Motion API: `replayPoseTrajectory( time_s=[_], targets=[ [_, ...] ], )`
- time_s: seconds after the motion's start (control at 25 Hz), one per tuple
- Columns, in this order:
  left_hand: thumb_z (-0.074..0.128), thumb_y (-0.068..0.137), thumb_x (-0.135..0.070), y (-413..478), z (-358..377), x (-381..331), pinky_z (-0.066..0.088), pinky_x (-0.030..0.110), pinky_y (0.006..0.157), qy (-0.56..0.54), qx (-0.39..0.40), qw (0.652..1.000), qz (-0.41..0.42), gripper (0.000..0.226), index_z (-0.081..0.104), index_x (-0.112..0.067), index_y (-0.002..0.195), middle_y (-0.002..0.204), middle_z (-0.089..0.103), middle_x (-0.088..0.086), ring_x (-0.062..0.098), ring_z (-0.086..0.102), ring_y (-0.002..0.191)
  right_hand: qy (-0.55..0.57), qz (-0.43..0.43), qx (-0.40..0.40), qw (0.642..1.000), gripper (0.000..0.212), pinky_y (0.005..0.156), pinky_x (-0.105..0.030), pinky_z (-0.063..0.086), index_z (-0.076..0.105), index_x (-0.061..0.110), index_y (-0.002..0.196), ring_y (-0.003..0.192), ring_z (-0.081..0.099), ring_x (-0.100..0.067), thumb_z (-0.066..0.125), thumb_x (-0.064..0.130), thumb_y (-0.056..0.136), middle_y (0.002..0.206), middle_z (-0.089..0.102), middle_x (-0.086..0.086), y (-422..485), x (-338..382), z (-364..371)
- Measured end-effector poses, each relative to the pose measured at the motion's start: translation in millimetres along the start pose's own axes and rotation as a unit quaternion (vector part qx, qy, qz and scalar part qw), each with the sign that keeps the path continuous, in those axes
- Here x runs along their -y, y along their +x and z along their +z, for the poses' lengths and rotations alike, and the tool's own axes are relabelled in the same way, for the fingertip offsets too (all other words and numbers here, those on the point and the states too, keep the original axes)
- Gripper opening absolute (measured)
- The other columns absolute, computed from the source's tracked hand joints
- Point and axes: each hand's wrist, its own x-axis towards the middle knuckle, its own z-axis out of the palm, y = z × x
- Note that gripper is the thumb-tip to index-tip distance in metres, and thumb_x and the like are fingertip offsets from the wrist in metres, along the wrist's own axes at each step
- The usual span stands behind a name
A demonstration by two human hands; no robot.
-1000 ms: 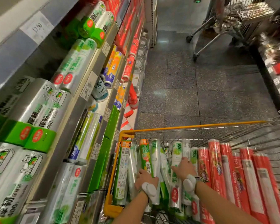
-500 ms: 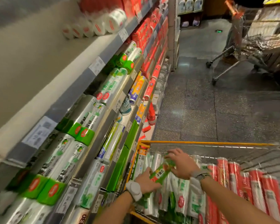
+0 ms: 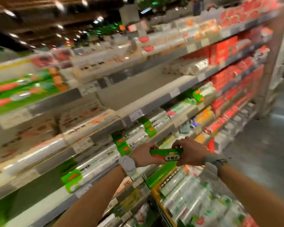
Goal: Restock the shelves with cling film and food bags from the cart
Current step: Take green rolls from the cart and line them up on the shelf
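Green pack (image 3: 166,153) lies crosswise, lower centre, left hand (image 3: 142,157) and right hand (image 3: 191,153) each with fingers curled round an end; shelves (image 3: 82,146) sit up-left, left hand nearer.

Forearms outstretched, left hand (image 3: 142,157) and right hand (image 3: 191,153) close together, fingers (image 3: 179,143) curled round a green pack (image 3: 164,152)

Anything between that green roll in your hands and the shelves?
Nothing visible, though the picture is blurred. The left hand and right hand grip the green roll in open air above the cart, just in front of the shelves. The nearest rows hold shelved rolls; a bare shelf stretch sits higher up.
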Motion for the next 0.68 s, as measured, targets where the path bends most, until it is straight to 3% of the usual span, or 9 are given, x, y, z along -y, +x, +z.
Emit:
replayPoseTrajectory(
  time_s=[0.12,0.28,0.4,0.56,0.68],
  targets=[
    [0.08,0.073,-0.055,-62.7,-50.8,1.1,0.058,0.032,0.069,-0.136,-0.105,0.984,-0.049,0.046,0.063,-0.028,0.106,0.099,0.069,-0.003,0.013,0.068,0.079,-0.011,-0.073,-0.034,0.997,0.07,0.083,-0.03,0.043,0.058,0.031,0.122,0.109,0.048,-0.018,0.083,0.052,0.061,0.111,0.061,0.005,4.4,50.0,-46.0],
    [0.074,0.086,-0.036,-139.5,-113.6,0.4,0.06,0.038,0.06,-0.313,-0.249,0.912,-0.086,0.025,0.064,-0.02,0.102,0.095,0.072,0.008,0.02,0.071,0.071,-0.013,-0.157,-0.074,0.985,0.071,0.092,-0.034,0.046,0.057,0.032,0.127,0.113,0.05,-0.019,0.081,0.055,0.063,0.118,0.06,0.003,19.8,132.5,-97.8],
    [0.067,0.091,-0.034,-182.2,-151.7,-0.1,0.057,0.033,0.05,-0.386,-0.313,0.864,-0.081,0.025,0.057,-0.015,0.104,0.097,0.07,0.016,0.027,0.069,0.064,-0.022,-0.217,-0.088,0.972,0.071,0.096,-0.038,0.043,0.055,0.033,0.128,0.112,0.046,-0.017,0.076,0.062,0.067,0.116,0.056,0.006,31.7,192.7,-129.2],
    [0.059,0.097,-0.027,-229.4,-203.7,17.2,0.049,0.028,0.045,-0.462,-0.387,0.795,-0.062,0.027,0.048,-0.004,0.108,0.089,0.06,0.016,0.021,0.058,0.055,-0.038,-0.289,-0.105,0.951,0.057,0.091,-0.031,0.043,0.058,0.03,0.124,0.107,0.048,-0.013,0.077,0.052,0.075,0.111,0.054,0.008,49.0,274.2,-160.4],
    [0.062,0.095,-0.031,-254.6,-243.8,32.0,0.043,0.028,0.045,-0.476,-0.408,0.778,-0.037,0.037,0.05,0.0,0.112,0.085,0.062,0.012,0.017,0.057,0.055,-0.043,-0.332,-0.11,0.936,0.057,0.09,-0.029,0.044,0.052,0.034,0.131,0.105,0.046,-0.007,0.071,0.053,0.081,0.109,0.05,0.013,63.1,322.2,-178.4]
  ],
)
